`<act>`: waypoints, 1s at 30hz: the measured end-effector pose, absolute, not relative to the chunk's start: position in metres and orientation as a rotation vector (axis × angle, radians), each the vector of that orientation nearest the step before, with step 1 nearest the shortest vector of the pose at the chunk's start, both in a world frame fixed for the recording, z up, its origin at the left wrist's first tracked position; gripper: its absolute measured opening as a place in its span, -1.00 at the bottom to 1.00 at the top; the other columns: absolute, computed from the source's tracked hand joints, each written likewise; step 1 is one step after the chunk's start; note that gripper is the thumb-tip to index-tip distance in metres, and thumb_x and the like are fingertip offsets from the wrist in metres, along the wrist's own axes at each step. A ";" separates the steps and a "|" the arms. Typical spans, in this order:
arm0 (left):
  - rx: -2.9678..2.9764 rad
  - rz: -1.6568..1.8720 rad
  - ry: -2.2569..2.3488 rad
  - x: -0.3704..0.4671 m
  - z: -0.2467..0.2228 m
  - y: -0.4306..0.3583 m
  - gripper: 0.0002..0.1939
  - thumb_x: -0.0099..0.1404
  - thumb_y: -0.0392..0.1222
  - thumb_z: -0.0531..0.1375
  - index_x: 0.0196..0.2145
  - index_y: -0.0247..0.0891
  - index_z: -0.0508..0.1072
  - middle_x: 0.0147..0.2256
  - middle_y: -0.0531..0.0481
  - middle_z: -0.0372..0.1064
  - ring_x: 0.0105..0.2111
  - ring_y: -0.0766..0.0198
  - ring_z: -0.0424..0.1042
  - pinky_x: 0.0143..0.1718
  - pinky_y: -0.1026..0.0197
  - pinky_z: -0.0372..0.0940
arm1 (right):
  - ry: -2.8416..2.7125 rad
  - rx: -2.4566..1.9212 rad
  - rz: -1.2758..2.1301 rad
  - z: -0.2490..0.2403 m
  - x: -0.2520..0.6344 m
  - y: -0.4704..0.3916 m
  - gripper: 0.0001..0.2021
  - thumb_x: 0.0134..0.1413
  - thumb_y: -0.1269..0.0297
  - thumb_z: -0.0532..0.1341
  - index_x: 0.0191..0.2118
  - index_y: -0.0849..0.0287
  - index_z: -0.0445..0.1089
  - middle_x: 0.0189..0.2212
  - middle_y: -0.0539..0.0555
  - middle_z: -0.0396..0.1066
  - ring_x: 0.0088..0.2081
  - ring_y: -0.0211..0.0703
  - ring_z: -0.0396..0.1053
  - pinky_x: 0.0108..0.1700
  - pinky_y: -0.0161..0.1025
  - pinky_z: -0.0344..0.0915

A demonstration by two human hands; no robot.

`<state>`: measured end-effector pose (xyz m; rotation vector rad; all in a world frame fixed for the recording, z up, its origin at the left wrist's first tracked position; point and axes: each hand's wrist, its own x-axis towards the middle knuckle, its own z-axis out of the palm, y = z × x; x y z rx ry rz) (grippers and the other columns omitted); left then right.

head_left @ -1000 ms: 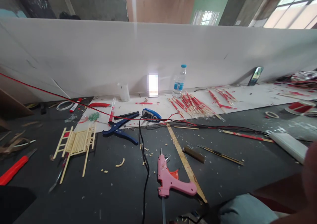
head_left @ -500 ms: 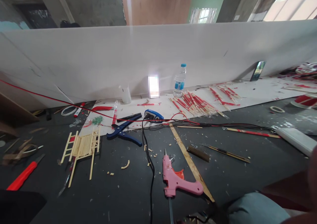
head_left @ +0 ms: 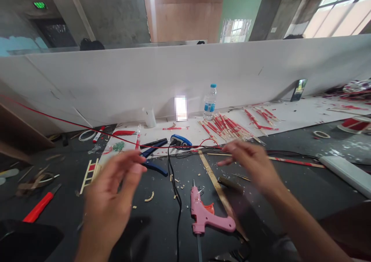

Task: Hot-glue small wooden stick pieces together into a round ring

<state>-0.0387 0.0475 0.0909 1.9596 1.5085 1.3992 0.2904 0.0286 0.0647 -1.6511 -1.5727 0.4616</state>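
Note:
My left hand (head_left: 111, 194) is raised over the left of the table, fingers curled and a gap between them and the thumb, with nothing seen in it. Behind it, the small chair-like frame of light sticks (head_left: 89, 175) shows only its left side. Just beyond its fingertips lie the blue-handled cutters (head_left: 155, 167), partly covered. My right hand (head_left: 253, 165) hovers at right of centre, slightly blurred, fingers pointing left and apart, holding nothing I can see. Between the hands, nearer to me, a pink glue gun (head_left: 199, 213) rests with its nozzle pointing away.
Thin red and black wires (head_left: 156, 147) cross the table. Further back are a water bottle (head_left: 210, 103), a bright phone (head_left: 181, 108) and red-wrapped sticks (head_left: 224, 126). A red-handled knife (head_left: 39, 208) lies at left. A white bar (head_left: 346, 175) and tape ring (head_left: 321, 134) lie at right.
Both my hands have come into view, raised above the table. The view has tilted up slightly. My left hand now hides most of the stick frame.

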 end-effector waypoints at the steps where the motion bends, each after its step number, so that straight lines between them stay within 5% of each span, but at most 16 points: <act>1: 2.103 1.050 1.634 -0.040 0.080 0.056 -0.62 0.46 0.03 0.17 0.11 -0.13 0.56 0.02 -0.12 0.62 -0.06 0.05 0.62 -0.02 0.01 0.52 | -1.636 -1.722 0.456 0.057 0.290 0.036 -0.50 0.42 -0.04 0.00 -0.14 0.18 0.58 -0.39 0.16 0.56 -0.39 0.04 0.53 -0.15 0.01 0.39; 2: 2.244 0.660 1.696 -0.042 0.068 0.063 -0.63 0.45 -0.02 0.15 0.12 -0.10 0.57 0.05 -0.11 0.62 -0.01 0.02 0.61 0.05 -0.04 0.49 | -1.701 -1.766 0.452 0.050 0.290 0.041 -0.59 0.36 0.01 0.09 -0.17 0.18 0.59 -0.40 0.17 0.57 -0.31 0.11 0.54 -0.08 0.05 0.36; 5: 2.290 0.299 1.653 -0.054 0.034 0.072 -0.61 0.31 -0.23 0.25 0.07 -0.11 0.62 0.08 -0.11 0.62 0.06 -0.04 0.60 0.13 -0.07 0.43 | -1.945 -1.842 0.487 0.035 0.293 0.037 -0.75 0.22 0.13 0.23 -0.14 0.10 0.60 -0.25 0.19 0.63 -0.09 0.23 0.54 -0.03 0.03 0.27; 9: 2.303 0.124 1.656 -0.065 0.018 0.073 -0.54 0.37 -0.23 0.23 0.20 -0.11 0.55 0.15 -0.14 0.56 0.10 -0.04 0.57 0.14 -0.07 0.39 | -2.145 -1.961 0.586 0.026 0.299 0.022 -0.87 0.21 0.19 0.25 -0.30 0.08 0.51 -0.32 0.11 0.60 -0.27 0.11 0.53 -0.30 -0.15 0.08; 17: 2.319 0.036 1.540 -0.063 0.012 0.078 -0.61 0.37 -0.28 0.18 0.10 -0.06 0.60 -0.10 -0.06 0.64 -0.07 0.04 0.60 -0.02 0.05 0.40 | -2.219 -2.077 0.586 0.023 0.313 0.024 -0.93 0.24 0.27 0.23 -0.29 0.09 0.37 -0.24 0.09 0.58 -0.24 0.04 0.51 -0.30 -0.19 0.05; 24: 2.283 0.207 1.592 -0.111 0.019 0.088 -0.50 0.41 -0.10 0.07 0.25 -0.06 0.50 0.21 -0.09 0.54 0.21 0.00 0.49 0.26 -0.01 0.30 | -2.254 -2.073 0.568 0.031 0.316 0.017 -0.85 0.38 0.19 0.15 -0.24 0.06 0.39 -0.20 0.09 0.57 -0.18 0.03 0.50 -0.23 -0.17 0.14; 30: 2.211 0.139 1.670 -0.140 0.025 0.082 -0.66 0.27 -0.10 0.15 -0.10 -0.11 0.66 -0.07 -0.10 0.68 -0.04 -0.04 0.62 0.02 0.02 0.44 | -2.278 -2.085 0.571 0.030 0.315 0.017 -0.84 0.38 0.18 0.14 -0.23 0.06 0.41 -0.21 0.12 0.57 -0.19 0.08 0.50 -0.25 -0.14 0.13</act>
